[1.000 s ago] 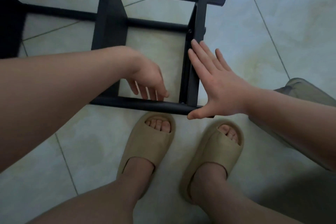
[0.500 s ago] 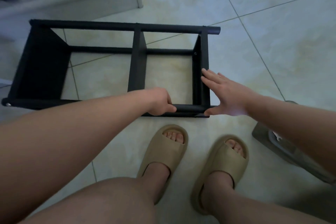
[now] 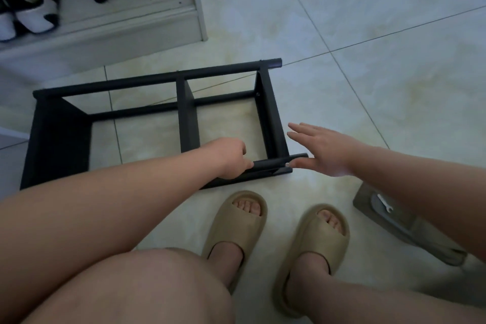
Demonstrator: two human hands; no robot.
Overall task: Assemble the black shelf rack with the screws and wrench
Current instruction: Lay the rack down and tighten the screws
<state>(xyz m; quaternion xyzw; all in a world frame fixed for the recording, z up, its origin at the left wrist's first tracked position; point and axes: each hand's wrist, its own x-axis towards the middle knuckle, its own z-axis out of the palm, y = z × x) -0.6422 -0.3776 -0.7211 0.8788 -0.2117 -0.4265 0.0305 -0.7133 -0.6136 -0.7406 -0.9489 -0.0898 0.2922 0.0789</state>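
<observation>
Plainly, the black shelf rack [image 3: 188, 113] lay on its side on the tiled floor [image 3: 368, 87], just in front of the person's feet, and its frame looked joined up. The left hand [image 3: 231, 159] had its grip clenched round the near bar [image 3: 268, 163], fingers curled over the tube. The right hand [image 3: 323, 150] was released and flat. Its straight fingers were just beside the end panel [image 3: 272, 118] without plainly touching it. Its thumb sat close to the bar's end, and whether it pressed there could not be told. A bright screw [image 3: 287, 164] showed at that corner, between the two hands. The wrench [image 3: 384, 204] lay apart to the right on a grey pouch [image 3: 410, 223], in neither hand.

The step looked like steadying or turning the rack, perhaps to check that corner joint. To do it well, the left grip needed to be firm on the bar, and the flat right palm needed to come against the end panel as a brace. That way the frame would move as one piece and not twist out of square. Any lift should be low and slow, since the tubes would likely slide on hard tiles. If the screw proved loose, the wrench looked reachable for the right hand.
</observation>
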